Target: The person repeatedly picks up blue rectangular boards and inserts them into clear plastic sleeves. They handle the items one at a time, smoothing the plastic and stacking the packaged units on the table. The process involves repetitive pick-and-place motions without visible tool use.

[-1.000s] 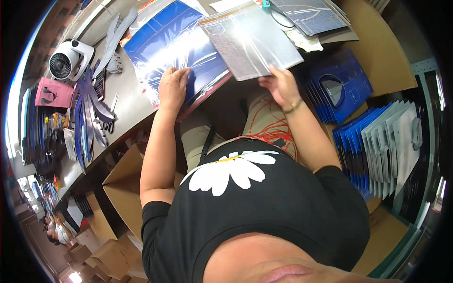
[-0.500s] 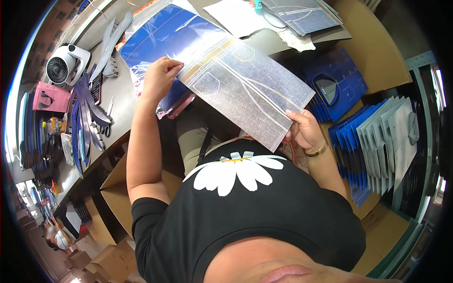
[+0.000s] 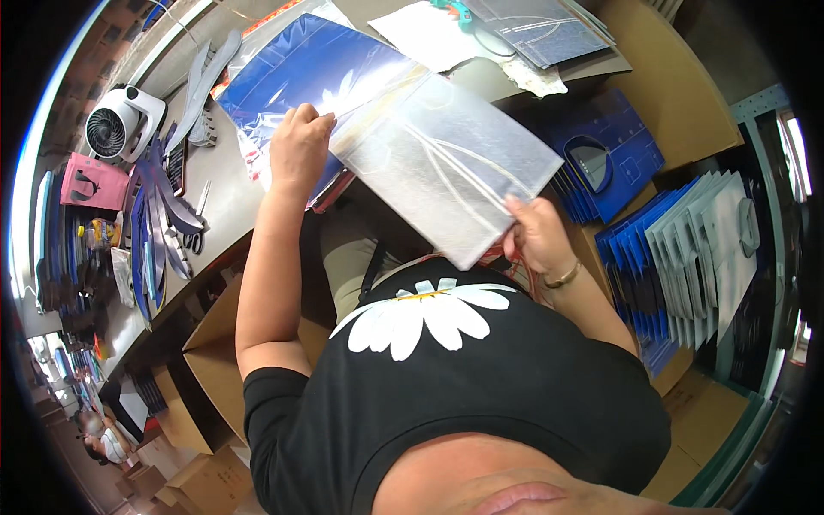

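Note:
A flat silver-grey bag sheet (image 3: 455, 163), printed with white jeans-like lines and pockets, slants above my lap. A tan strip runs along its upper edge. My right hand (image 3: 541, 236) grips its lower right corner, thumb on top. At its upper left corner my left hand (image 3: 300, 150) is closed in a pinch; what the fingertips hold, if anything, is too small to make out. Beneath the sheet's upper end lies a blue bag sheet (image 3: 292, 64) in shiny clear film, on the table.
At the left of the table (image 3: 219, 202) are a white fan (image 3: 107, 129), a pink bag (image 3: 94, 182), grey straps (image 3: 159, 189) and scissors (image 3: 196, 239). More jeans-print sheets (image 3: 545, 30) lie at the back. Blue and grey bags (image 3: 687, 257) stand in a carton (image 3: 678, 69) at my right.
The grey sheet has tilted and shifted slightly left, blurred by motion. My right hand has moved left with its corner. My left hand has turned and its fingers have curled more.

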`<action>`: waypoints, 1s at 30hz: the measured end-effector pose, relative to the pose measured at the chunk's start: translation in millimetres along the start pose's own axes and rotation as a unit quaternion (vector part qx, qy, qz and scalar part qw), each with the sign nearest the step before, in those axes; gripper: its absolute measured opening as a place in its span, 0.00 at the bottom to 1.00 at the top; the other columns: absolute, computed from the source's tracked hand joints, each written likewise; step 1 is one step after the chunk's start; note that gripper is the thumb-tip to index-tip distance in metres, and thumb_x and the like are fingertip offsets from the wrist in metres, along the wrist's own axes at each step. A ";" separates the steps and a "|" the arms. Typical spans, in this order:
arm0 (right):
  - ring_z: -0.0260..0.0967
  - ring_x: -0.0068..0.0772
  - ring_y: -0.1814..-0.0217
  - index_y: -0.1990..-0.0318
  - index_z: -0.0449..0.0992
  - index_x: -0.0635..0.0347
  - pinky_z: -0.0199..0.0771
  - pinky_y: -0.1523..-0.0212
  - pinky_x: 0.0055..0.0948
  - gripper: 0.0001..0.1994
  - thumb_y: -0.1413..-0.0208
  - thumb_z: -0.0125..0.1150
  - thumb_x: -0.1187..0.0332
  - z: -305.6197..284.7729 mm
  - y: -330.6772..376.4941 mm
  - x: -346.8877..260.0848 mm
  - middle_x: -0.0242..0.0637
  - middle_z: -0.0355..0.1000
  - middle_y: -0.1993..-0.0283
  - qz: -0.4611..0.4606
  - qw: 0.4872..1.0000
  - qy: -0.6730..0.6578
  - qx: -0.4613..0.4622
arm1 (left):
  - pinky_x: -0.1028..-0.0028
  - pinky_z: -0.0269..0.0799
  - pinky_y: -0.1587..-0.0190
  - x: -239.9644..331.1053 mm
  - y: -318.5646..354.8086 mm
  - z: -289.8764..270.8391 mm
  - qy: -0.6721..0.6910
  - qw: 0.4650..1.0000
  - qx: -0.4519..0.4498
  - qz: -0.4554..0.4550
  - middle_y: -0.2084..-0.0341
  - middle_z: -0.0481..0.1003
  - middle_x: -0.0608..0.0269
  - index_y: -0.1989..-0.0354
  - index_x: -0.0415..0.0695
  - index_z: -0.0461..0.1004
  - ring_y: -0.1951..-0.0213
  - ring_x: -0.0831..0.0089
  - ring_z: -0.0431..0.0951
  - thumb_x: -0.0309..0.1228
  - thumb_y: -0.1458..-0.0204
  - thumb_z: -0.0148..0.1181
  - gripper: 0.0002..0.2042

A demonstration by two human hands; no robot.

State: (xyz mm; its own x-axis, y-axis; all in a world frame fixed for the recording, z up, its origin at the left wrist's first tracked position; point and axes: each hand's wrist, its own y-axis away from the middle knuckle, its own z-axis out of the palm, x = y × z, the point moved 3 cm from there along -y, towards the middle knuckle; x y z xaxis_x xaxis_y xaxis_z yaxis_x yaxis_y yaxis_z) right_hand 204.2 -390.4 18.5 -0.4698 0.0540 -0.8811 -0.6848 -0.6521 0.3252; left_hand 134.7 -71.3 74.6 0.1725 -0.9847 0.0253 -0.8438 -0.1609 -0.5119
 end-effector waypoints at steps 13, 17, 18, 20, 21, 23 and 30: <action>0.72 0.38 0.66 0.58 0.76 0.58 0.72 0.64 0.33 0.10 0.47 0.52 0.71 78.2 -149.4 -22.6 0.42 0.71 0.57 -0.309 0.822 0.478 0.019 | 0.65 0.65 0.49 -24.3 33.6 36.3 0.160 0.986 0.015 -0.035 0.53 0.72 0.57 0.55 0.49 0.77 0.51 0.58 0.71 0.34 0.50 0.59 0.14; 0.65 0.40 0.58 0.68 0.79 0.52 0.67 0.57 0.36 0.09 0.56 0.54 0.72 28.4 -166.2 -32.9 0.37 0.68 0.66 -0.495 0.627 0.600 0.046 | 0.62 0.56 0.41 -36.9 53.7 58.1 0.184 0.980 -0.053 -0.059 0.47 0.68 0.54 0.51 0.47 0.75 0.43 0.57 0.65 0.41 0.47 0.55 0.18; 0.65 0.39 0.56 0.71 0.78 0.53 0.65 0.56 0.36 0.06 0.57 0.55 0.72 23.3 -164.2 -37.3 0.36 0.68 0.63 -0.478 0.647 0.593 0.009 | 0.61 0.54 0.40 -38.5 52.6 58.3 0.199 0.975 -0.067 -0.076 0.46 0.67 0.53 0.51 0.47 0.75 0.42 0.57 0.63 0.42 0.48 0.55 0.19; 0.65 0.41 0.56 0.70 0.77 0.55 0.66 0.57 0.36 0.07 0.57 0.55 0.74 14.9 -169.7 -45.0 0.38 0.68 0.60 -0.439 0.670 0.596 -0.044 | 0.61 0.54 0.40 -36.1 51.1 53.8 0.194 0.975 -0.082 -0.076 0.46 0.67 0.53 0.51 0.47 0.75 0.41 0.57 0.62 0.42 0.48 0.55 0.19; 0.66 0.42 0.56 0.69 0.77 0.56 0.66 0.57 0.37 0.07 0.57 0.54 0.74 13.5 -172.1 -48.1 0.39 0.68 0.59 -0.420 0.681 0.597 -0.069 | 0.61 0.53 0.40 -34.5 50.4 52.5 0.191 0.975 -0.089 -0.076 0.46 0.67 0.53 0.51 0.47 0.75 0.41 0.58 0.62 0.42 0.48 0.55 0.19; 0.64 0.42 0.56 0.73 0.74 0.58 0.65 0.55 0.36 0.02 0.56 0.57 0.73 20.1 -175.9 -53.8 0.38 0.67 0.59 -0.459 0.674 0.577 -0.060 | 0.61 0.53 0.40 -33.3 50.5 52.6 0.183 0.976 -0.096 -0.071 0.45 0.66 0.53 0.50 0.47 0.74 0.41 0.57 0.62 0.42 0.51 0.58 0.21; 0.62 0.40 0.54 0.69 0.70 0.57 0.62 0.52 0.36 0.05 0.52 0.59 0.69 19.2 -201.0 -50.0 0.37 0.65 0.63 -0.413 0.625 0.654 -0.109 | 0.60 0.52 0.39 -27.0 47.7 47.1 0.148 0.980 -0.118 -0.064 0.43 0.63 0.55 0.47 0.48 0.72 0.41 0.57 0.61 0.44 0.54 0.60 0.25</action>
State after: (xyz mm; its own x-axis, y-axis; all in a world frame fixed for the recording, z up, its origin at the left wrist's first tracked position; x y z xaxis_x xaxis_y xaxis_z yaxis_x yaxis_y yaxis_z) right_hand 354.6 -247.5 3.8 0.9476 -0.1311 -0.2912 -0.2342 -0.9052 -0.3546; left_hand 113.7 -49.2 9.1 0.1582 -0.9263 0.3420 -0.9248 -0.2603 -0.2774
